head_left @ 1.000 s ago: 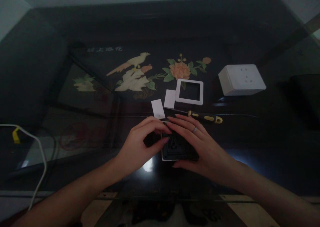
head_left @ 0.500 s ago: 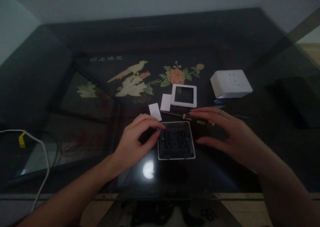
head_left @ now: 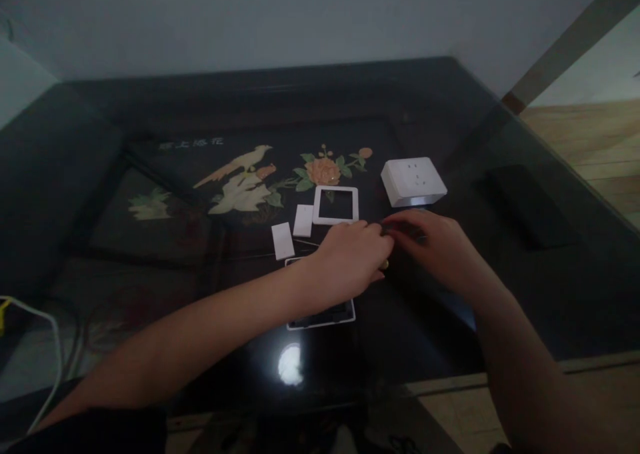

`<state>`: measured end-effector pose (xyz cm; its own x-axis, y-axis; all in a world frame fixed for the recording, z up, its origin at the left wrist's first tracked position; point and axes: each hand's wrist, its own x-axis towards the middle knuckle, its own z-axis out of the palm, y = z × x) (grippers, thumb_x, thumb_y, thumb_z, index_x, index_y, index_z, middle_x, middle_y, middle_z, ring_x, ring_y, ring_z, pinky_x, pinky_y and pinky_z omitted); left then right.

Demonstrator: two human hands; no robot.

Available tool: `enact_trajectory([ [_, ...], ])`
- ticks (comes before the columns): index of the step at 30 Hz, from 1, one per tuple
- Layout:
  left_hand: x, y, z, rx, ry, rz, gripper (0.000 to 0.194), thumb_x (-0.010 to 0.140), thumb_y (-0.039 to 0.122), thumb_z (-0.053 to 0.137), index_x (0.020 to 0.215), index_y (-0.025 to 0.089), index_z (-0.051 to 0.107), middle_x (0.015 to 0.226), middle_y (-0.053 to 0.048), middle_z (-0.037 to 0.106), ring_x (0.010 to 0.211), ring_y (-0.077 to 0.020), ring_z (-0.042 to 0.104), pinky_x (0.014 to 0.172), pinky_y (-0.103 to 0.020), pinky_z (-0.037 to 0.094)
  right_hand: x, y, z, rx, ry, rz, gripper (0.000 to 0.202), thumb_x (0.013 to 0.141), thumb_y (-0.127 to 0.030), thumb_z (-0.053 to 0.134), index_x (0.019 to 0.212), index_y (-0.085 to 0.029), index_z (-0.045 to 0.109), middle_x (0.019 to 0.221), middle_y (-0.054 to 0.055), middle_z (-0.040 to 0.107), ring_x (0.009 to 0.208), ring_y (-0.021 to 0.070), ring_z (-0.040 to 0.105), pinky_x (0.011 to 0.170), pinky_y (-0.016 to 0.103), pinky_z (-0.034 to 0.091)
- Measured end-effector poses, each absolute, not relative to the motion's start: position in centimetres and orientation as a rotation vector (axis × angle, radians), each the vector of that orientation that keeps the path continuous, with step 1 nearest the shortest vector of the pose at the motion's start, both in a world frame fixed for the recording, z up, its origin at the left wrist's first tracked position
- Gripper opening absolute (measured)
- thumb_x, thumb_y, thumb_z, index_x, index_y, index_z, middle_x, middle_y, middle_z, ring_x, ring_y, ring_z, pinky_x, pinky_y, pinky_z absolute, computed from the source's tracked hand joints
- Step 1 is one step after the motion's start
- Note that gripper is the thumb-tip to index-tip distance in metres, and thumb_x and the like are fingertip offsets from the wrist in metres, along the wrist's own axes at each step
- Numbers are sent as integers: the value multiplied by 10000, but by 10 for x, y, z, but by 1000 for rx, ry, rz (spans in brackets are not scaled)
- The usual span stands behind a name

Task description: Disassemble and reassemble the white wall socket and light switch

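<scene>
My left hand reaches across the black switch base with the white rim and hides much of it. Its fingers are closed over the screwdriver, whose thin shaft shows to the left and whose yellow handle end shows by the fingertips. Touching or very near it, my right hand has thumb and fingers pinched on something dark and small that I cannot make out. The white square frame lies just behind my left hand, with two white rocker plates beside it.
A white socket box stands behind my right hand. Farther right lies a dark flat object. A white cable runs along the left edge of the glossy black table.
My left hand has moved right, from the switch base's edge to the screwdriver. My right hand has closed its fingers beside it. The view has shifted to the right.
</scene>
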<state>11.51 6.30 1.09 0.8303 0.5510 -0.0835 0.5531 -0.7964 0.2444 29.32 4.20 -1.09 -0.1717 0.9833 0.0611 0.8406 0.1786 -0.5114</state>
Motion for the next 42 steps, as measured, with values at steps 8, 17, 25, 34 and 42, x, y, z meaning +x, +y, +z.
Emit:
enact_trajectory([
  [8, 119, 79, 0, 2663, 870, -32, 167, 858, 299, 699, 941, 156, 678, 937, -79, 719, 835, -281, 709, 627, -337, 508, 304, 43, -7, -1708, -1959, 454, 199, 861, -240, 611, 1004, -180, 735, 936, 85, 769, 804, 251, 720, 737, 407, 560],
  [17, 71, 99, 49, 2173, 874, 730, 122, 910, 268, 648, 979, 171, 625, 920, -10, 715, 820, -140, 678, 711, -236, 519, 307, 40, 1, -1662, -1794, 359, 247, 874, -284, 577, 1025, -157, 726, 909, 101, 768, 766, 244, 730, 682, 392, 588],
  [25, 13, 91, 46, 1638, 790, 1138, 309, 971, 241, 534, 1276, 215, 575, 976, -28, 726, 881, -144, 709, 774, -251, 586, 258, 17, -7, -1279, -2085, 570, 219, 937, -263, 549, 1115, -234, 674, 1100, 80, 719, 993, 223, 712, 849, 401, 611],
  [34, -17, 36, 30, 1114, 938, 1405, 387, 844, 215, 737, 1211, 298, 647, 997, 13, 727, 793, -110, 701, 737, -225, 629, 223, -3, -26, -992, -2439, 615, 881, 732, -593, 749, 1444, -212, 397, 1524, 185, 419, 1417, 378, 361, 1061, 603, 462],
  [42, -15, 23, 12, 1232, 842, 1753, 347, 839, 141, 752, 1153, 259, 660, 952, 16, 716, 834, -107, 677, 751, -267, 663, 221, -3, -34, -1087, -2456, 736, 947, 705, -301, 835, 1478, -204, 297, 1495, 152, 454, 1377, 323, 403, 1103, 560, 444],
])
